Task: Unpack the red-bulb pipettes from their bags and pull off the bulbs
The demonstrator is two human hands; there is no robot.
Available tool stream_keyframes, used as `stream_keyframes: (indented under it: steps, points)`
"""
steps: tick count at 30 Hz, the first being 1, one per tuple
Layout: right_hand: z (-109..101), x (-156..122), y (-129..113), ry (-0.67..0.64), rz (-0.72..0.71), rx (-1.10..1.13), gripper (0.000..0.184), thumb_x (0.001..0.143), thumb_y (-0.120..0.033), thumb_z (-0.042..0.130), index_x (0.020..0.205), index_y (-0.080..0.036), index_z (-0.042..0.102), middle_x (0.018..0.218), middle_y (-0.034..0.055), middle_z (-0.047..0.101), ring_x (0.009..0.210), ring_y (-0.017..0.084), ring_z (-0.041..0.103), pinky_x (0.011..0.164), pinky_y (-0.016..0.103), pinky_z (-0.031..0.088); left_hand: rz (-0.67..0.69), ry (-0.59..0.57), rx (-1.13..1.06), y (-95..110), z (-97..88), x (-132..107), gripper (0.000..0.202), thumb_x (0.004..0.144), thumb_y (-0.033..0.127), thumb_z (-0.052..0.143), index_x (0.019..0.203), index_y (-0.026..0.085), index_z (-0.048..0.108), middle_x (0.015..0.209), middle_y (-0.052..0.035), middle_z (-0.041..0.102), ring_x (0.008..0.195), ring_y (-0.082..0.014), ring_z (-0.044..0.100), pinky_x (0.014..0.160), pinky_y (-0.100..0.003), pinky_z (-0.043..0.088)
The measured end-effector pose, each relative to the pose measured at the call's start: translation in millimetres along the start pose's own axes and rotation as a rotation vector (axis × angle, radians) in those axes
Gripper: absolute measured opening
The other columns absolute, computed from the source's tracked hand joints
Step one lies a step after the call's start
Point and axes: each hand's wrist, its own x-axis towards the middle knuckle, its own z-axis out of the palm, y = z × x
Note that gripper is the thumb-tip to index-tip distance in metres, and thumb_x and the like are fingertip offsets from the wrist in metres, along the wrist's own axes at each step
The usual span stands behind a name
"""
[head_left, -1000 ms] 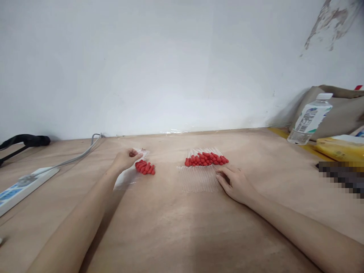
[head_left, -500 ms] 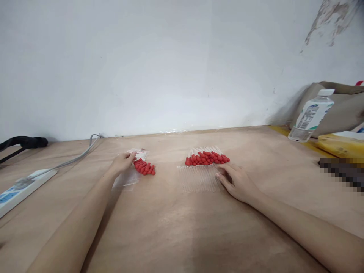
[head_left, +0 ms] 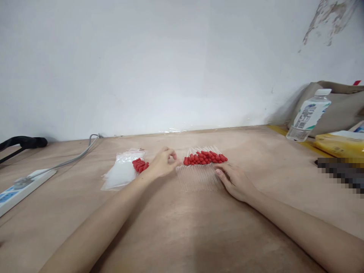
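A row of clear thin tubes point(head_left: 196, 178) with red rubber bulbs point(head_left: 205, 158) lies in the middle of the table. The tubes look like droppers; some point toward me and others toward the wall. My left hand point(head_left: 163, 163) is just off the row's left end, its fingers curled but apart and nothing visible in them. At the right end rests my right hand point(head_left: 236, 181), thumb and fingers apart, fingertips near or against the tubes. Loose red bulbs point(head_left: 139, 165) sit beside clear zip bags point(head_left: 122, 172), partly hidden by my left wrist.
A white power strip point(head_left: 25, 191) with a grey cable point(head_left: 71, 161) lies on the left, near a black object point(head_left: 28, 142). On the right stand a plastic bottle point(head_left: 308, 115), a beige bag point(head_left: 338, 102) and a yellow package point(head_left: 339, 144). The wall bounds the table's back.
My left hand has moved right, from the zip bags and loose red bulbs to the left end of the row, uncovering the bags. My right hand stays almost in place.
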Motion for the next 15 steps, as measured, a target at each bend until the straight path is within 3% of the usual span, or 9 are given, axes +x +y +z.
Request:
stream_keyframes:
  steps: [3,6,15]
  points:
    - [-1,0,0,0.004,0.019,0.027,0.031,0.089,-0.032,0.033,0.102,-0.015,0.055,0.096,0.0090,0.061,0.089,0.021,0.055,0.078,0.036,0.042,0.038,-0.106,-0.022,16,18.9,9,0.028,0.068,0.045,0.060,0.074,0.018,0.055,0.082,-0.0035,0.050,0.079,-0.0189,0.052,0.072,-0.032,0.043]
    - [-2,0,-1,-0.005,0.017,0.042,0.030,0.090,-0.032,0.032,0.102,-0.016,0.054,0.096,0.0090,0.061,0.090,0.021,0.055,0.079,0.035,0.042,0.011,-0.133,-0.048,16,28.5,18,0.030,0.064,0.046,0.063,0.069,0.018,0.055,0.081,-0.0035,0.049,0.084,-0.0213,0.051,0.076,-0.033,0.041]
    - [-1,1,-1,0.001,-0.002,0.044,0.029,0.089,-0.033,0.032,0.099,-0.016,0.054,0.095,0.0090,0.060,0.091,0.021,0.053,0.079,0.037,0.042,-0.172,-0.047,-0.193,9,33.7,22,0.027,0.064,0.044,0.060,0.062,0.016,0.058,0.073,-0.0027,0.055,0.071,-0.0178,0.052,0.068,-0.028,0.038]
